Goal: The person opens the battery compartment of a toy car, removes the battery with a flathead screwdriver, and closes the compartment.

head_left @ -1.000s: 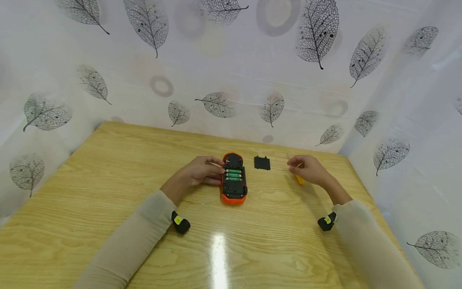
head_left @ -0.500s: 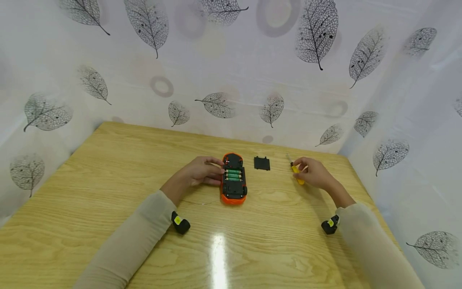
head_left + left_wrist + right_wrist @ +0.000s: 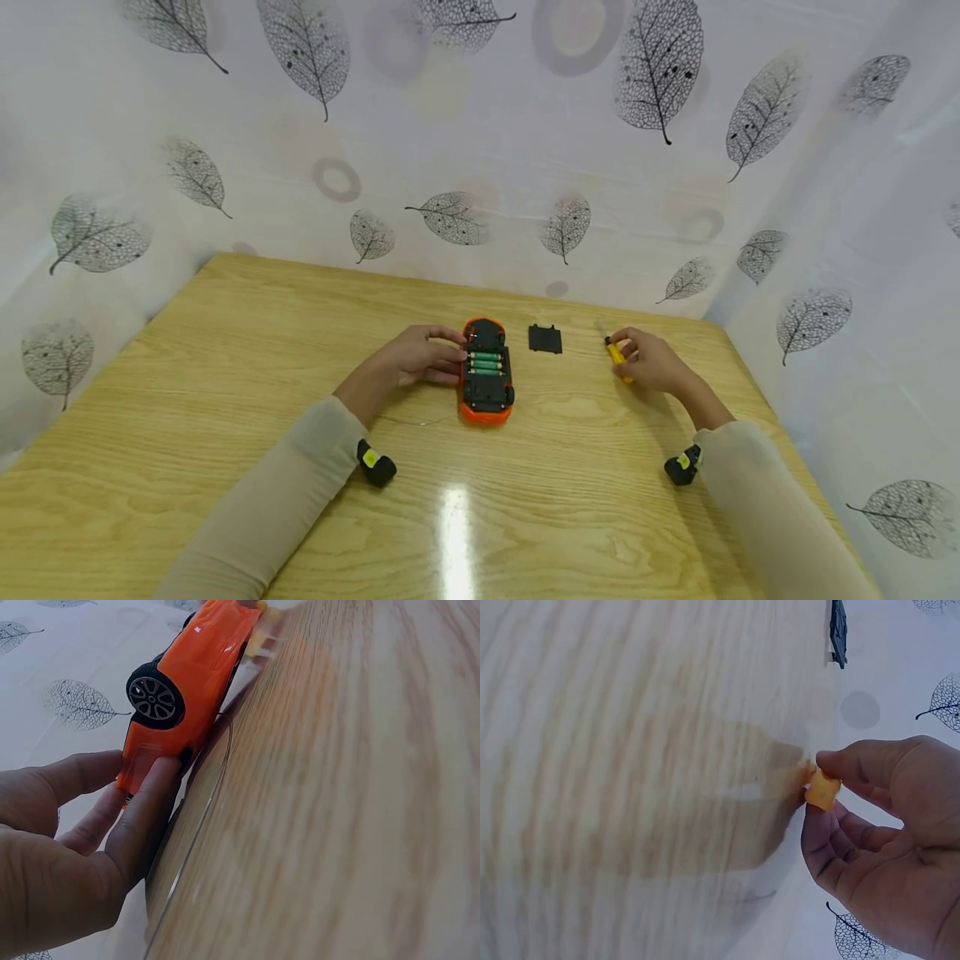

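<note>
An orange toy car (image 3: 486, 410) lies upside down mid-table with its battery compartment uncovered, several green batteries (image 3: 485, 364) lying side by side in it. My left hand (image 3: 422, 357) rests its extended fingers against the car's left side; the left wrist view has the fingertips on the orange body (image 3: 199, 667) behind a wheel (image 3: 155, 698). On the right, my right hand (image 3: 651, 360) pinches the yellow handle of a screwdriver (image 3: 617, 354) between thumb and fingers. Its thin shaft points towards the back wall. The handle end (image 3: 823, 790) faces the right wrist camera.
A black battery cover (image 3: 545, 339) lies between the car and the screwdriver. A thin wire (image 3: 422, 423) trails on the wooden table (image 3: 337, 517) by the left hand. A leaf-patterned curtain (image 3: 480, 125) stands behind the table and along its sides.
My right hand has shifted slightly right and back along the screwdriver, its fingers now closed about the yellow handle. The left hand and the car have stayed put.
</note>
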Available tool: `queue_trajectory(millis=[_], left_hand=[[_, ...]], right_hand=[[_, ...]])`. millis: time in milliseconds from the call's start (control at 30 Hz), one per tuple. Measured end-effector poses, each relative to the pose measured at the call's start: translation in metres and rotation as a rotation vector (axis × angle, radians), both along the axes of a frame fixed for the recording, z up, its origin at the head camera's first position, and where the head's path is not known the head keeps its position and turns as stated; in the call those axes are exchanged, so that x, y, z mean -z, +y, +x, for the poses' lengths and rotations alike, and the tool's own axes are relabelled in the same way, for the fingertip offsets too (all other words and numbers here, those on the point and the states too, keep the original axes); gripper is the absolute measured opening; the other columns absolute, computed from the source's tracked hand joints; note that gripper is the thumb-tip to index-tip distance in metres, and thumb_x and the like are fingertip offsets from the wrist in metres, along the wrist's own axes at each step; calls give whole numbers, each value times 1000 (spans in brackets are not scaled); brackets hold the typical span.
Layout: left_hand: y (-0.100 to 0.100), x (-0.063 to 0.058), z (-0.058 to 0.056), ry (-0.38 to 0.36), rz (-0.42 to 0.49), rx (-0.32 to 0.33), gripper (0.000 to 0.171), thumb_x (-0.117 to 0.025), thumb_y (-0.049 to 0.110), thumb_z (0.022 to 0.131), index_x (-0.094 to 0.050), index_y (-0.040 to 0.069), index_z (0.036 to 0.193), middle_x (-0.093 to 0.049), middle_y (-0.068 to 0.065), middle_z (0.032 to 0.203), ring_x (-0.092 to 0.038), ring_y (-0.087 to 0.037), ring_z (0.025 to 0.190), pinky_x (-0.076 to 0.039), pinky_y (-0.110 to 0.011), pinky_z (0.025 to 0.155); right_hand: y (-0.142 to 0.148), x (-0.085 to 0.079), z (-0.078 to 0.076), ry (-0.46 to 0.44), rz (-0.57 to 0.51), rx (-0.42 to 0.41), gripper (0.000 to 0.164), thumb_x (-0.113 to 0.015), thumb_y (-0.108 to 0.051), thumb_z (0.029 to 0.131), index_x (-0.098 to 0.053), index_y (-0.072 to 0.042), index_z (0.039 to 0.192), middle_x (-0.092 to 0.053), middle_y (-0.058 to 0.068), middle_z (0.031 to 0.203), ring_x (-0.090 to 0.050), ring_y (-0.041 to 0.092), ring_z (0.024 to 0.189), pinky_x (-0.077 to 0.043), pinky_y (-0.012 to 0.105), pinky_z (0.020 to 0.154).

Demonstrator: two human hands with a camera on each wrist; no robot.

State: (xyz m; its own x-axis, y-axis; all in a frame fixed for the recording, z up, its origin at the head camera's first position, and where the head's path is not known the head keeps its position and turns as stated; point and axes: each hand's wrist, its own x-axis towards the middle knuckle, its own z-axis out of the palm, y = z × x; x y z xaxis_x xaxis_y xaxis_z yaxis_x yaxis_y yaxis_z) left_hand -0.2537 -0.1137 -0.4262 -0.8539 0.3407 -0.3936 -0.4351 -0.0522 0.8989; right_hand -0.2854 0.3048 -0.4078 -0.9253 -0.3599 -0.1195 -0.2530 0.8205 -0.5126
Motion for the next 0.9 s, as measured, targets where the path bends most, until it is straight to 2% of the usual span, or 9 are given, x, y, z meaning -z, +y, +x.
queue_trajectory(millis=[167, 300, 400, 533, 700, 800, 900], left_hand=[[1, -1, 1, -4, 1, -8, 39, -67, -1, 97, -56, 1, 134, -68, -18, 115, -73, -23, 87, -65, -41, 80], [3, -2, 1, -10, -3, -11, 39, -68, -1, 97, -57, 2, 135, -68, -19, 116, -73, -23, 87, -65, -41, 80], [3, -3, 1, -11, -8, -13, 40, -68, 0, 97, -57, 2, 135, -69, -19, 116, -73, -24, 87, -65, -41, 79], [3, -3, 1, -7, -14, -13, 39, -68, 0, 97, -57, 3, 135, -69, -19, 115, -73, -24, 87, -65, -43, 80], [3, -3, 1, 5, -18, -4, 39, -67, 1, 98, -57, 3, 135, -69, -18, 114, -73, -24, 87, -65, -43, 80], [3, -3, 1, 11, -19, -1, 39, -67, 0, 98, -56, 2, 135, -69, -18, 114, -73, -24, 87, -65, -43, 80], [3, -3, 2, 13, -21, 0, 39, -67, 0, 98, -56, 2, 135, -69, -18, 114, -73, -24, 87, -65, -43, 80]], right_hand=[[-1, -5, 3, 2, -9, -6, 46, -61, -6, 97, -51, 2, 142, -60, 29, 123, -63, 42, 107, -58, 52, 83], [-3, -9, 4, 13, -42, -11, 46, -58, -2, 99, -49, 2, 144, -60, 27, 120, -65, 37, 101, -57, 42, 78], [-8, -12, 4, 10, -90, -22, 47, -53, 0, 100, -46, 1, 147, -58, 27, 119, -66, 35, 93, -53, 33, 66], [-17, -17, 2, 17, -113, -52, 47, -48, -1, 103, -43, -2, 150, -56, 28, 125, -66, 36, 92, -48, 31, 60], [-30, -21, 3, 53, -105, -98, 47, -47, 1, 103, -45, -2, 150, -54, 28, 131, -64, 40, 104, -54, 36, 70], [-37, -23, 4, 75, -117, -134, 43, -47, 5, 102, -49, 2, 145, -53, 28, 135, -58, 43, 115, -59, 41, 79], [-44, -23, 6, 96, -124, -155, 39, -45, 7, 102, -53, 6, 140, -51, 28, 140, -50, 46, 128, -60, 48, 88]])
